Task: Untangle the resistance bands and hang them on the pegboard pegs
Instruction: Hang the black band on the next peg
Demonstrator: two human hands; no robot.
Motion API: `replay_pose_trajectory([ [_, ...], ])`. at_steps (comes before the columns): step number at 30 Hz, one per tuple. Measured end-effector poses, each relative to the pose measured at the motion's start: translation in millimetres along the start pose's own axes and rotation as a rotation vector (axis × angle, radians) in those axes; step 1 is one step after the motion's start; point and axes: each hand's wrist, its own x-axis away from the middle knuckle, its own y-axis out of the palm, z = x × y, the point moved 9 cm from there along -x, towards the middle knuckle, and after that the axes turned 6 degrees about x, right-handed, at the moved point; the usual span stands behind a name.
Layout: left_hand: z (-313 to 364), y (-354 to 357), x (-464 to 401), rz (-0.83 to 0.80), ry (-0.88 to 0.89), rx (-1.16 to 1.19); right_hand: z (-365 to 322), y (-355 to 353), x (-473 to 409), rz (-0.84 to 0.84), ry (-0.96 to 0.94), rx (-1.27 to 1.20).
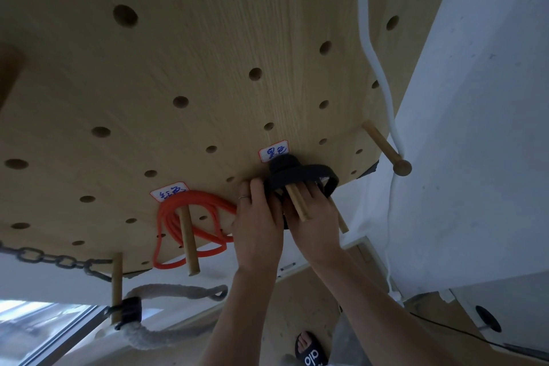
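Black band: looped over a peg near the pegboard lower edge.
Left hand: fingers curled on it.
Right hand: grip unclear (peg crosses it).

A home workout corner: wooden pegboard with pegs, chain, thick rope, window.

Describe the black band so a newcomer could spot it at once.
Start at the wooden pegboard and go to its lower right, under the white label with blue writing. There the black band loops round a wooden peg, with the left hand and right hand on it. It is flat and dark, unlike the thin orange band coiled on the peg to its left.
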Motion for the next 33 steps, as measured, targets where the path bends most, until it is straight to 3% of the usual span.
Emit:
replay_pose_trajectory([
  [6, 7.8, -22.9, 1.0, 0.183, 0.141, 0.109, 3.3, 2.6, 2.3, 0.024, 0.051, -0.061],
  [11, 28.3, -21.0, 8.8, 0.19, 0.314, -0.029, -0.8, -3.8, 0.1, 0.044, -0.003, 0.044],
  [21, -2.1, 5.0, 13.3, 0.078, 0.197, -0.009, -5.8, -7.1, 0.2, 0.031, -0.031, -0.02],
  [33, 0.5, 2.2, 4.5, 0.163, 0.341, -0.021, -9.1, -15.9, -4.2, 0.052, -0.081, 0.019],
])
